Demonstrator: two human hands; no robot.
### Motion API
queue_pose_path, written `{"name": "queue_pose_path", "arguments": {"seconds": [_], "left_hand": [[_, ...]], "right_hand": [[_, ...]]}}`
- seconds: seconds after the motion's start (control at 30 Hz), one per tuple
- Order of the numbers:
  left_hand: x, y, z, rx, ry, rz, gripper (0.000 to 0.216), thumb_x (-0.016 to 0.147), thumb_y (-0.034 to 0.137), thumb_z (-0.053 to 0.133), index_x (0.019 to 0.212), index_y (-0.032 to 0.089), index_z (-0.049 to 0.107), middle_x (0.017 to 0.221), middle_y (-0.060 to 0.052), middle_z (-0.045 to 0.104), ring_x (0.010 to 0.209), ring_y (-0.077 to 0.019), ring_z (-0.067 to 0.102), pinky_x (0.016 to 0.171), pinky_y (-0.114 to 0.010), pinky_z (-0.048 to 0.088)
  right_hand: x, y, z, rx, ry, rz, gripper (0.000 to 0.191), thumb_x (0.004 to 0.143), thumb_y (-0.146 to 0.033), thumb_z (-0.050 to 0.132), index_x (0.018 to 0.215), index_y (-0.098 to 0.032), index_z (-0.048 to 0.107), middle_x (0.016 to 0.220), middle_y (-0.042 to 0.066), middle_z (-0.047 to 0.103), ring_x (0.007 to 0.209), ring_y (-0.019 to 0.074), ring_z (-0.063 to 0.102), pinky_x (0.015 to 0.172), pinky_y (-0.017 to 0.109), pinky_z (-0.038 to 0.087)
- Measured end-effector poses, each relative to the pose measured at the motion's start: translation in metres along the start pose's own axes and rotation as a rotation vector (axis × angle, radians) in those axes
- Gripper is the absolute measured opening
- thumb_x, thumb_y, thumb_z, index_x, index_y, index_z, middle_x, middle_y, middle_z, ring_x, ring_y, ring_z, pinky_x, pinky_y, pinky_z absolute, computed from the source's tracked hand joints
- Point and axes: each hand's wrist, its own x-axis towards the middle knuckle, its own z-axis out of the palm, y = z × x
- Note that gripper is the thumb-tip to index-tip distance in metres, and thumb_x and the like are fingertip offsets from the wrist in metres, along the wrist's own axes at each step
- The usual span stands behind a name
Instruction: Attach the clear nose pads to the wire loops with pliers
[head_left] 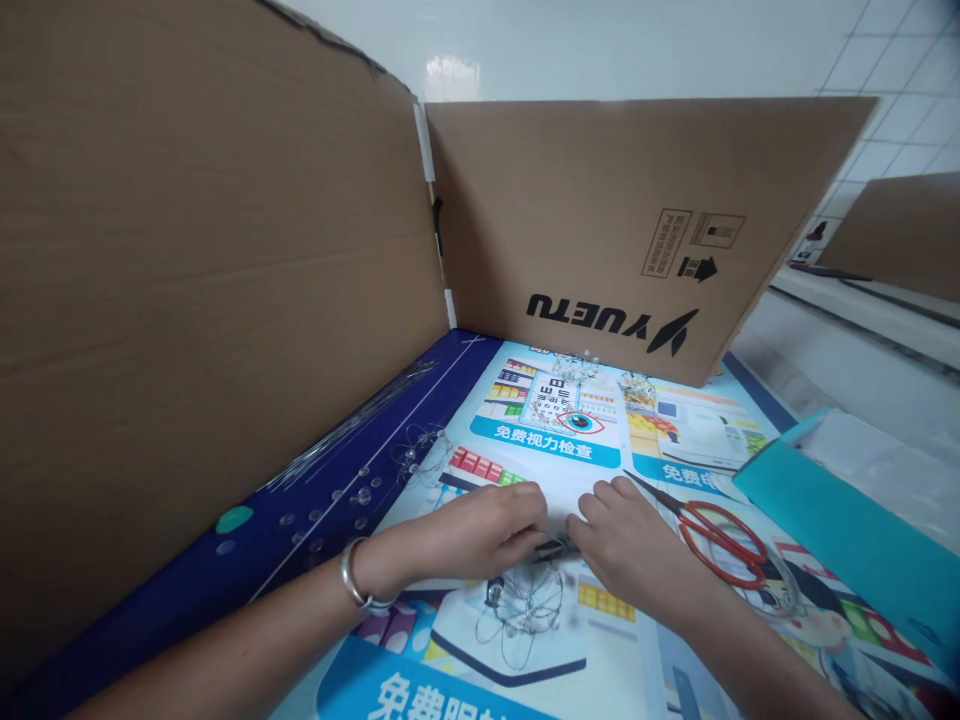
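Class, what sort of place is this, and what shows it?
Probably a makeshift craft workspace: upright brown cardboard panels wall two sides, with red-handled, dark-bladed scissors and a tangle of thin silvery wire in view.

A craft workspace set up indoors, screened off by cardboard: a plain brown panel [210, 250] rises beyond the left hand [491, 525] and meets a second panel [570, 210], marked "YUETU" upside down, ahead of both hands. The handwork shows in the clear beads [364, 495] and thin wires [352, 425] lying to the left hand's outer side, the wire-and-bead tangle [529, 600] just below the hands and the red-handled scissors [724, 545] beside the right hand [634, 545]. Under them, a printed cover [615, 690] advertises free eye checks in Chinese. White tiles [900, 40] appear far beyond the right hand; whether home, shop or workshop, the room itself cannot be told
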Motion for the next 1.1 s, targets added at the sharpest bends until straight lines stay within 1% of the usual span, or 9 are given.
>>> {"name": "queue_pose_path", "arguments": {"seconds": [0.27, 0.57, 0.8, 0.97, 1.1], "left_hand": [[-0.0021, 0.0018, 0.0017, 0.016, 0.008, 0.003, 0.006, 0.086, 0.017, 0.04, 0.082, 0.018, 0.045, 0.081, -0.003, 0.052, 0.072, -0.0132, 0.05, 0.064, -0.023, 0.04], [-0.0009, 0.0052, 0.0006, 0.03, -0.003, -0.011, 0.007, 0.081, 0.013, 0.042, 0.081, 0.017, 0.048, 0.078, -0.003, 0.055, 0.069, -0.0131, 0.052, 0.062, -0.023, 0.04], [-0.0016, 0.0077, -0.0017, 0.063, -0.01, -0.028, 0.008, 0.08, 0.013, 0.043, 0.08, 0.017, 0.05, 0.077, -0.002, 0.057, 0.067, -0.0122, 0.052, 0.061, -0.022, 0.039], [-0.0009, 0.0058, -0.0006, 0.11, 0.016, -0.062, 0.006, 0.078, 0.014, 0.045, 0.077, 0.017, 0.049, 0.075, -0.001, 0.056, 0.065, -0.0122, 0.051, 0.058, -0.023, 0.037], [-0.0012, 0.0062, -0.0009, 0.119, 0.043, -0.084, 0.006, 0.077, 0.013, 0.045, 0.075, 0.017, 0.049, 0.074, -0.002, 0.056, 0.064, -0.0124, 0.05, 0.057, -0.024, 0.036]], "right_hand": [[0.0009, 0.0025, 0.0, -0.009, -0.018, -0.003, 0.011, 0.084, -0.016, 0.047, 0.075, -0.02, 0.052, 0.072, 0.003, 0.049, 0.075, 0.0207, 0.04, 0.068, 0.037, 0.023], [0.0007, 0.0023, -0.0012, -0.038, -0.007, 0.0, 0.014, 0.086, -0.015, 0.044, 0.076, -0.02, 0.052, 0.072, 0.003, 0.049, 0.074, 0.0201, 0.04, 0.069, 0.036, 0.024], [0.0012, 0.0023, -0.0005, -0.02, 0.003, 0.004, 0.012, 0.084, -0.015, 0.047, 0.075, -0.02, 0.052, 0.072, 0.002, 0.049, 0.074, 0.0196, 0.041, 0.068, 0.036, 0.024], [0.0008, 0.0023, -0.003, 0.019, -0.008, 0.022, 0.009, 0.082, -0.018, 0.05, 0.074, -0.02, 0.054, 0.074, 0.003, 0.05, 0.077, 0.02, 0.042, 0.069, 0.036, 0.024], [0.0005, 0.0027, -0.0084, -0.013, -0.003, 0.001, 0.008, 0.082, -0.017, 0.051, 0.075, -0.019, 0.055, 0.074, 0.003, 0.05, 0.077, 0.0201, 0.042, 0.07, 0.036, 0.024]]}}
